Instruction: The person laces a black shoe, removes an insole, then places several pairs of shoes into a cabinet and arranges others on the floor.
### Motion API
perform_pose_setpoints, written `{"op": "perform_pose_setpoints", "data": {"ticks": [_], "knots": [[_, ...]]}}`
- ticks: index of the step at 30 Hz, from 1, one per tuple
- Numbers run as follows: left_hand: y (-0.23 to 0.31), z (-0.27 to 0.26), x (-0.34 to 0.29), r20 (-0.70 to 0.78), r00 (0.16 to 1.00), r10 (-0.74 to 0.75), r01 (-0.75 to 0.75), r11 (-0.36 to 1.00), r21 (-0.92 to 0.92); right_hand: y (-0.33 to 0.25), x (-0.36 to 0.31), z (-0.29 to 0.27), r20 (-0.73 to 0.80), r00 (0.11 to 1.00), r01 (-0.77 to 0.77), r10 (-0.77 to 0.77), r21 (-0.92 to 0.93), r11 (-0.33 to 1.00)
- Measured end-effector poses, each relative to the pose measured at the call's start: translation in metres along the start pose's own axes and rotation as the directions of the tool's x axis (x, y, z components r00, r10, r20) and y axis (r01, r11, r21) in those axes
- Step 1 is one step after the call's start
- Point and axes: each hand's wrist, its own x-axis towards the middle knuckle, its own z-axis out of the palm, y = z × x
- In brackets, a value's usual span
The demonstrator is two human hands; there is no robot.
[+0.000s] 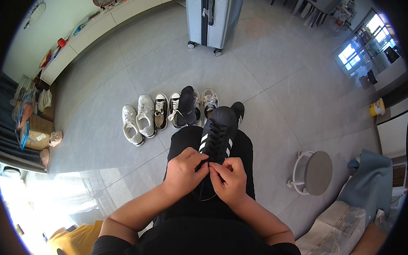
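Note:
A black sneaker (pixel 221 123) with white side stripes rests on my lap, toe pointing away from me. Its black laces (pixel 217 139) run up the front. At the ankle end of the lacing, my left hand (pixel 186 170) and my right hand (pixel 229 176) meet with thumbs and forefingers pinched together. They are closed on the shoelace, whose dark ends barely show against the black shoe and trousers. Just past my right knee, a matching black sneaker (pixel 238 111) stands on the floor, partly hidden by the one on my lap.
Beyond my knees, white sneakers (pixel 145 113), black-and-white canvas shoes (pixel 161 111) and grey-white sneakers (pixel 209 100) stand in a row. A dark sole-shaped piece (pixel 187 104) lies over some. A silver suitcase (pixel 213 18) is farther off; a round stool (pixel 318 173) is at right.

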Motion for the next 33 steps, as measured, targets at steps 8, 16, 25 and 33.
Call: {"op": "perform_pose_setpoints", "data": {"ticks": [8, 16, 25, 33], "knots": [[0.001, -0.007, -0.001, 0.070, 0.997, -0.021, 0.014, 0.996, 0.093, 0.004, -0.001, 0.001, -0.026, 0.997, 0.078, -0.078, 0.003, 0.997], [0.004, -0.017, 0.007, 0.548, 0.597, -0.586, 0.802, 0.434, -0.410, 0.000, 0.006, -0.007, -0.008, 0.991, 0.137, -0.137, 0.029, 0.990], [0.005, -0.015, 0.002, 0.710, 0.492, -0.505, 0.782, -0.103, -0.615, 0.008, 0.008, -0.008, 0.022, 0.968, 0.250, -0.250, -0.004, 0.968], [0.006, -0.009, -0.013, 0.491, 0.739, -0.462, 0.666, 0.388, -0.637, -0.001, 0.013, -0.013, 0.256, 0.906, -0.406, 0.337, 0.304, 0.862]]}}
